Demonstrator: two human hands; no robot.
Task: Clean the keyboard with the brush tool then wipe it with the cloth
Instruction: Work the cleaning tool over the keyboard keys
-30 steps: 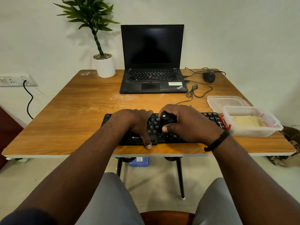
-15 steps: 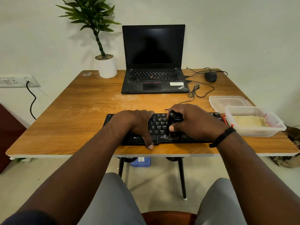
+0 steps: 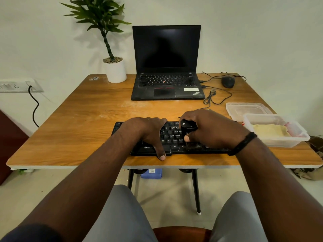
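The right hand point(image 3: 212, 130) has its grip closed round the black brush point(image 3: 187, 127), fingers curled over the top and thumb pressed on the near side. The brush stands on the keys of the keyboard point(image 3: 172, 137), right of the middle; the bristles are hidden under the hand. A dark band circles the right wrist.

Left of that grip, the left hand point(image 3: 148, 132) rests on the keyboard's left half, fingers bent over the far edge and thumb stretched down over the near edge onto the tabletop point(image 3: 73, 130). It steadies the keyboard and holds nothing else.

Right of the grip and just beside the keyboard's end sits a clear box point(image 3: 276, 133) with the yellow cloth point(image 3: 270, 131) in it. Its lid point(image 3: 244, 109) lies just behind the box.

Beyond the grip, well apart, stands an open laptop point(image 3: 167, 67) with a dark screen. A mouse point(image 3: 228, 82) lies to its right, a potted plant point(image 3: 111, 55) to its left.
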